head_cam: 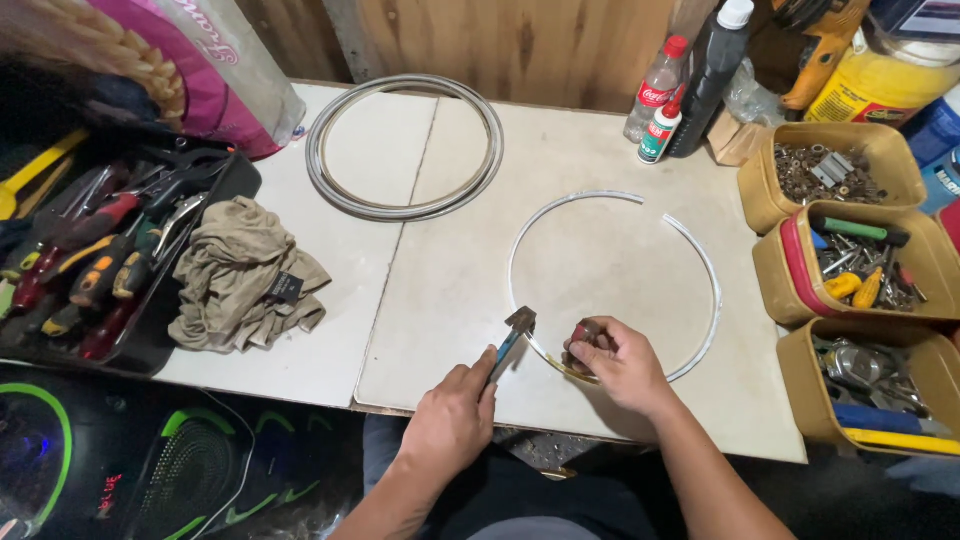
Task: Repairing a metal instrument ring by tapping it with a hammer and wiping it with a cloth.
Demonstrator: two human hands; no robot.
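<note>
Our left hand [452, 412] is closed around the blue handles of a pair of pliers [512, 340], whose jaws point up and away, close to the near left arc of a thin metal ring [700, 258]. We cannot tell whether the jaws touch the ring. That ring lies flat on the pale tabletop [450, 270], with a gap at its far right. Our right hand [618, 362] rests on the ring's near edge, fingers curled around a small dark reddish piece [583, 330] pressed against the ring. Farther back on the left lies a stack of grey hoops [345, 195]. A crumpled beige rag [245, 270] sits beside a black tool tray [150, 345]. On the right stand tan bins [760, 195] of hardware.
</note>
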